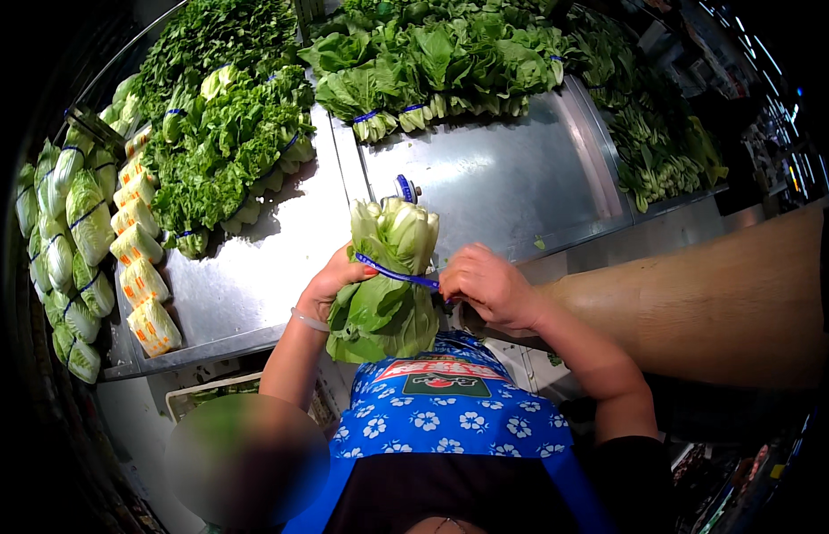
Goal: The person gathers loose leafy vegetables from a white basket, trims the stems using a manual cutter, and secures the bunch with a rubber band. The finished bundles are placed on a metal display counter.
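A bunch of leafy greens is held upside down in front of my apron, its pale stem ends up and its leaves hanging down. My left hand grips it from the left side, fingers partly hidden behind the stems. Around the bunch runs a blue tape, whose end stretches off to the right. There my right hand is closed with the fingertips pinching that tape. Just beyond the bunch, a roll of blue tape sits on the metal counter.
Taped leafy bunches are stacked along the counter's far side, with curly lettuce to the left. Wrapped cabbages and blue-taped napa cabbages stand in rows at far left. A broad tan, wood-toned surface lies close on my right.
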Action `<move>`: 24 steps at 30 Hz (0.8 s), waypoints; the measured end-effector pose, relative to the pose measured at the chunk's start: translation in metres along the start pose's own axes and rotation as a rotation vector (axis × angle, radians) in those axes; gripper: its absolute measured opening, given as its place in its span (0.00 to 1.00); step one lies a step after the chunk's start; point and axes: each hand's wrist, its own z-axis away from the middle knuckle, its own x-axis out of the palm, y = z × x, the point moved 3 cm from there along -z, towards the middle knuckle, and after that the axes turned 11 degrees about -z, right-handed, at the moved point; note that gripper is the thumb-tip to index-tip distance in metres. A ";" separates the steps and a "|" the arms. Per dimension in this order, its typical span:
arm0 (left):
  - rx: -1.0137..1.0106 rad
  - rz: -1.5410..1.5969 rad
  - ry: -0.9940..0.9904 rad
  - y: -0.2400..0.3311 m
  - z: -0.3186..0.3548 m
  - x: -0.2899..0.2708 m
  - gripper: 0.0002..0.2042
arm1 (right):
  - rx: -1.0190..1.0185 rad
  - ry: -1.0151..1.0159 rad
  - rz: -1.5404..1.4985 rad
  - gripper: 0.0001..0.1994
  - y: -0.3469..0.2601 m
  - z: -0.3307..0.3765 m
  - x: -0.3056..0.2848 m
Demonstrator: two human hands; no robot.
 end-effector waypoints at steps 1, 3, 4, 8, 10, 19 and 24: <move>0.009 0.054 -0.028 -0.002 0.000 0.002 0.41 | -0.008 0.014 -0.023 0.11 -0.001 -0.004 -0.003; 0.027 0.165 -0.082 -0.005 0.001 0.012 0.42 | 0.022 0.044 -0.100 0.11 0.001 -0.009 -0.008; 0.126 0.183 -0.073 -0.002 0.004 0.024 0.45 | 0.033 0.071 -0.104 0.11 0.000 -0.012 -0.012; 0.117 0.379 -0.111 -0.025 0.008 0.016 0.44 | 0.066 0.136 -0.163 0.09 0.000 -0.025 -0.015; 0.002 0.543 -0.195 -0.037 0.010 0.015 0.42 | 0.022 0.161 -0.176 0.09 0.000 -0.034 -0.016; 0.265 0.276 0.159 -0.055 0.005 0.046 0.22 | -0.063 0.208 -0.188 0.09 0.008 -0.053 -0.004; 0.211 0.810 -0.321 -0.024 0.007 0.080 0.26 | 0.006 0.309 0.209 0.11 0.024 -0.029 -0.005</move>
